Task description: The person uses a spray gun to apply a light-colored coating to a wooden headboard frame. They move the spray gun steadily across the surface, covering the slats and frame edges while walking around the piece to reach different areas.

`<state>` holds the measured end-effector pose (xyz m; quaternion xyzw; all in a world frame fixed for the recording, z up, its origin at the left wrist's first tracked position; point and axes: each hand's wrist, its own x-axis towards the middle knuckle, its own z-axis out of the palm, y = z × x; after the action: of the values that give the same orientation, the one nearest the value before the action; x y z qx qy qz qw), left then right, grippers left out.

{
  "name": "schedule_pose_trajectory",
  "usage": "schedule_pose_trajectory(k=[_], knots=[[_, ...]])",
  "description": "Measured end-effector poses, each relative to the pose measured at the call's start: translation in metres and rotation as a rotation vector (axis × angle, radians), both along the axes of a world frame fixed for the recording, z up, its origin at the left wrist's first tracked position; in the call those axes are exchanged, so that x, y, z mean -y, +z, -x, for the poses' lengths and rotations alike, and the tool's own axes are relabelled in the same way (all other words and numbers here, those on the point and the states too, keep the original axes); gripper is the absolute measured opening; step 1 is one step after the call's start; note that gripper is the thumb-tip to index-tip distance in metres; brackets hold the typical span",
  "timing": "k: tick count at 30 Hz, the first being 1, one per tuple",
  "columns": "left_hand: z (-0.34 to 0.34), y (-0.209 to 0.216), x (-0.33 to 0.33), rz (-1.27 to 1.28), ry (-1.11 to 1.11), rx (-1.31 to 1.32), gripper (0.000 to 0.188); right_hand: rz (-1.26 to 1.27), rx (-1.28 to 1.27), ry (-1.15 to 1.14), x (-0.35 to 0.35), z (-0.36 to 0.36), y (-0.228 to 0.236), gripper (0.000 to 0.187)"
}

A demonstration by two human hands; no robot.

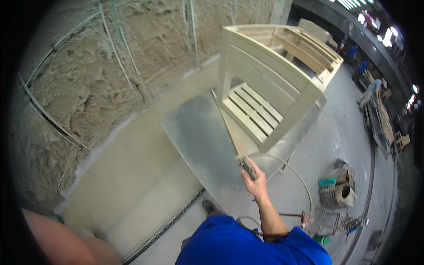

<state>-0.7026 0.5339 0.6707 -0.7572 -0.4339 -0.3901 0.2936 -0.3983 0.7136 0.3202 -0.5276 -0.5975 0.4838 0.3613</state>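
Observation:
My right hand (256,180) is closed around the grip of a spray gun (246,167), with a pale hose (289,164) curving off to the right. Just beyond the gun stands a wooden furniture frame (265,73) with a pale, cream finish, a panelled end and a slatted lower shelf (251,110). The gun is near its front corner leg and apart from it. At the lower left, bare skin of what looks like my left arm (62,238) is very close and blurred; no left fingers show.
The frame stands on a grey metal sheet (194,145). To the left is a wall thickly caked with residue (79,75), with pipes across it. Coated buckets (338,194) and a wire stand (331,221) are at right. People work at a far bench (375,106). A chain (163,227) runs along the floor.

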Motion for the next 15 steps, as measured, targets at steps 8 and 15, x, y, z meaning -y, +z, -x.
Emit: schedule_pose_trajectory(k=[8,15], knots=[[0.017,-0.02,-0.028,0.134,-0.281,0.171,0.057,-0.011,-0.07,-0.21,0.029,0.012,-0.029,0.051],[-0.005,-0.275,-0.044,1.336,-0.138,0.456,0.046,0.045,-0.108,-0.292,0.061,0.017,-0.034,0.052]])
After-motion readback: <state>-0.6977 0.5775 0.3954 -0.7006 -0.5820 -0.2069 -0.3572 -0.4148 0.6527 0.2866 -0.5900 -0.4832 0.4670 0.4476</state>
